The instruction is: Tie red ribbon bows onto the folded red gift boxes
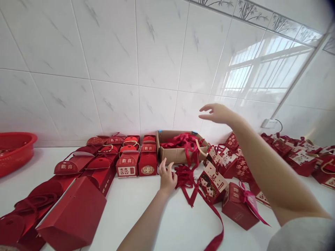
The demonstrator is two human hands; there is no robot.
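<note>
My left hand [167,177] is low over the white table, fingers apart, beside a heap of dark red ribbon [185,176]. Whether its fingertips touch the ribbon I cannot tell. Raised in front of the tiled wall is my right hand [215,113], with thumb and fingers apart and nothing visible between them. Behind the left hand stands an open cardboard box [171,155] with more red ribbon [180,140] in it. One loose ribbon end [217,240] trails toward the front edge. A red gift box [239,205] with a pink bow sits under my right forearm.
Rows of red gift boxes [127,164] line the left side, a larger plain red box [74,212] nearest me. Several printed boxes [213,183] crowd the right, partly behind my arm. A red plastic basin [17,157] is at far left; a white power strip [269,123] is by the wall.
</note>
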